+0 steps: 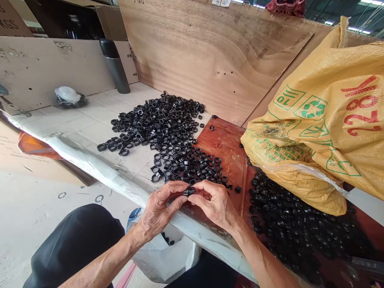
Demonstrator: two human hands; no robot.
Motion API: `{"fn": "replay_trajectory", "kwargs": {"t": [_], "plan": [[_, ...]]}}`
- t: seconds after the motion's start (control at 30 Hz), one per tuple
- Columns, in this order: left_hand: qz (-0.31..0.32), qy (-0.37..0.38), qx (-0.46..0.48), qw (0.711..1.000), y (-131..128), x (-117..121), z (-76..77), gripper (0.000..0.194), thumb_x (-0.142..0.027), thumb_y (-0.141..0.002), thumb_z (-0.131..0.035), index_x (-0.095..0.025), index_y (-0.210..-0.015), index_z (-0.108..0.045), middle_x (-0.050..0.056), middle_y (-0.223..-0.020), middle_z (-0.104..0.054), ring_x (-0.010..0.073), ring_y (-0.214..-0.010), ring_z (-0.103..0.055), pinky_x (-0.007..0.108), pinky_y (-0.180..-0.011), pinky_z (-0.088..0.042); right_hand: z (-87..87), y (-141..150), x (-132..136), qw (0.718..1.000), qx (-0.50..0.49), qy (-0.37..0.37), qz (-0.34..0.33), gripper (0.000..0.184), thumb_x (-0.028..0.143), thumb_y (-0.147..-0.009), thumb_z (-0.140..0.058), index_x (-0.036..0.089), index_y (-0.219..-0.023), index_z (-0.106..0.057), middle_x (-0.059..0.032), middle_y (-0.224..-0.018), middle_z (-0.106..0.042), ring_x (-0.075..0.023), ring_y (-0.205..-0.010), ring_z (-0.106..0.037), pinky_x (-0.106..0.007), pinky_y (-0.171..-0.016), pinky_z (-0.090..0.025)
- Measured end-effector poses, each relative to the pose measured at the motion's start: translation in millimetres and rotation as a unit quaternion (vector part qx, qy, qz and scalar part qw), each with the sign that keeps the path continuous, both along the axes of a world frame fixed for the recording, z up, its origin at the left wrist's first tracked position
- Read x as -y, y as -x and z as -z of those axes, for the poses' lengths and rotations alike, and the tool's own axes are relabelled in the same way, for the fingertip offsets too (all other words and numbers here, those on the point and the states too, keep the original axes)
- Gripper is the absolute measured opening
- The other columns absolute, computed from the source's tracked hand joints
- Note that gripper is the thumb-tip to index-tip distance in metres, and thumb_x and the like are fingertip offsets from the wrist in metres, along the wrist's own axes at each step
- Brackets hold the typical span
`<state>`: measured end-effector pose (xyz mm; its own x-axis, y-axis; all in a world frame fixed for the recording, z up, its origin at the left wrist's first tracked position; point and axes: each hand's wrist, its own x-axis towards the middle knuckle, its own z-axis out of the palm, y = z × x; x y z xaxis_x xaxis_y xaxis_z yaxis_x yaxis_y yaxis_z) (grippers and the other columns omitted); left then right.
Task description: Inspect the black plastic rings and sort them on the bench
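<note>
A small black threaded plastic fitting point(189, 192) is held between my two hands, just above the table's front edge. Thumb and fingers of my left hand point(160, 206) pinch its left side. From the right, my right hand point(214, 202) pinches the same piece between thumb and forefinger. Fingertips cover both ends, so its full shape is hidden. Right behind my hands lies a heap of black plastic rings point(168, 124), spreading back over the pale tiles and onto the red-brown board. A second heap of small black parts point(288, 224) lies to the right of my right arm.
A large yellow woven sack point(330, 108) leans over the right heap. A plywood panel point(216, 60) closes off the back. A dark flask point(115, 68) and a plastic-wrapped bundle point(69, 97) stand at back left. Below the white-wrapped edge point(117, 184) hangs a white bag point(165, 260) with black pieces inside.
</note>
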<state>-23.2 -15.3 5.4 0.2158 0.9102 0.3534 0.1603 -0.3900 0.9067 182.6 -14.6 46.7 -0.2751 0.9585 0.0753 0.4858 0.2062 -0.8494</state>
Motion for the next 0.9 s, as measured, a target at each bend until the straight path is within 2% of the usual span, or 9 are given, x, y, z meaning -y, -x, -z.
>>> {"fn": "replay_trajectory", "kwargs": {"t": [0.07, 0.17, 0.33, 0.43, 0.5, 0.63, 0.73, 0.83, 0.9], "plan": [[0.001, 0.003, 0.005, 1.000, -1, 0, 0.3, 0.017, -0.027, -0.096, -0.067, -0.027, -0.113, -0.071, 0.005, -0.116, -0.075, 0.0212, -0.108, -0.072, 0.036, -0.092, -0.062, -2.4, 1, 1, 1.000, -0.017, 0.016, 0.007, 0.014, 0.034, -0.091, -0.073, 0.023, -0.099, -0.071, 0.0004, -0.082, -0.071, -0.0161, -0.072, -0.065, -0.024, -0.066, -0.049], [0.007, -0.013, -0.002, 1.000, 0, 0, 1.3, 0.019, -0.024, -0.096, -0.067, -0.028, -0.114, -0.071, 0.005, -0.115, -0.075, 0.0201, -0.108, -0.072, 0.034, -0.092, -0.062, -5.9, 0, 0, 0.999, -0.014, 0.030, 0.001, 0.012, 0.032, -0.089, -0.074, 0.022, -0.085, -0.068, 0.0020, -0.077, -0.069, -0.0151, -0.069, -0.063, -0.022, -0.063, -0.046], [0.028, -0.045, -0.038, 0.998, 3, -1, 2.5, 0.024, -0.020, -0.097, -0.065, -0.030, -0.118, -0.071, 0.003, -0.115, -0.076, 0.0199, -0.110, -0.071, 0.034, -0.097, -0.060, -5.6, -3, 0, 0.999, 0.028, 0.011, -0.013, 0.027, 0.033, -0.086, -0.078, 0.020, -0.069, -0.062, 0.0038, -0.068, -0.062, -0.0134, -0.066, -0.059, -0.023, -0.060, -0.042], [0.028, -0.031, -0.029, 0.999, 3, -1, 1.2, 0.024, -0.021, -0.097, -0.065, -0.030, -0.118, -0.071, 0.003, -0.115, -0.077, 0.0204, -0.111, -0.071, 0.035, -0.097, -0.059, 0.0, -2, 1, 0.999, -0.016, 0.032, -0.002, 0.014, 0.033, -0.087, -0.077, 0.021, -0.088, -0.069, 0.0029, -0.075, -0.068, -0.0144, -0.069, -0.064, -0.022, -0.063, -0.047], [0.013, -0.014, -0.016, 1.000, 2, -1, 0.1, 0.022, -0.022, -0.096, -0.066, -0.029, -0.116, -0.072, 0.004, -0.115, -0.076, 0.0210, -0.110, -0.071, 0.036, -0.096, -0.060, 3.3, 1, 1, 0.998, -0.059, 0.032, 0.016, 0.018, 0.031, -0.087, -0.077, 0.022, -0.101, -0.070, 0.0017, -0.082, -0.072, -0.0152, -0.072, -0.067, -0.023, -0.067, -0.051], [-0.010, 0.009, -0.006, 1.000, 0, 0, -0.6, 0.020, -0.022, -0.095, -0.068, -0.028, -0.113, -0.072, 0.005, -0.118, -0.075, 0.0210, -0.109, -0.071, 0.036, -0.095, -0.060, 1.5, 2, 2, 0.997, -0.071, 0.001, 0.020, 0.012, 0.027, -0.088, -0.074, 0.023, -0.099, -0.073, -0.0003, -0.088, -0.074, -0.0153, -0.073, -0.069, -0.024, -0.069, -0.054], [-0.008, -0.001, -0.002, 1.000, 0, 0, 1.0, 0.022, -0.020, -0.095, -0.068, -0.029, -0.114, -0.072, 0.003, -0.117, -0.075, 0.0200, -0.109, -0.071, 0.034, -0.096, -0.059, -4.7, 2, 2, 0.998, -0.051, -0.034, 0.010, 0.012, 0.024, -0.090, -0.071, 0.023, -0.102, -0.074, -0.0027, -0.095, -0.074, -0.0164, -0.079, -0.070, -0.025, -0.073, -0.055], [0.000, -0.017, -0.006, 1.000, 0, 0, 2.7, 0.023, -0.019, -0.095, -0.067, -0.030, -0.115, -0.072, 0.003, -0.116, -0.076, 0.0198, -0.109, -0.071, 0.034, -0.096, -0.059, -6.8, 3, 3, 0.997, -0.027, -0.073, 0.000, 0.012, 0.025, -0.091, -0.069, 0.022, -0.102, -0.075, -0.0051, -0.096, -0.074, -0.0187, -0.085, -0.071, -0.026, -0.077, -0.055], [0.002, -0.018, -0.012, 1.000, -1, 0, 3.4, 0.023, -0.020, -0.096, -0.066, -0.029, -0.116, -0.071, 0.004, -0.116, -0.075, 0.0200, -0.109, -0.071, 0.035, -0.096, -0.059, -4.5, 4, 3, 0.997, -0.039, -0.066, 0.001, 0.012, 0.025, -0.092, -0.068, 0.021, -0.102, -0.074, -0.0048, -0.093, -0.075, -0.0179, -0.081, -0.072, -0.025, -0.074, -0.055]]}}
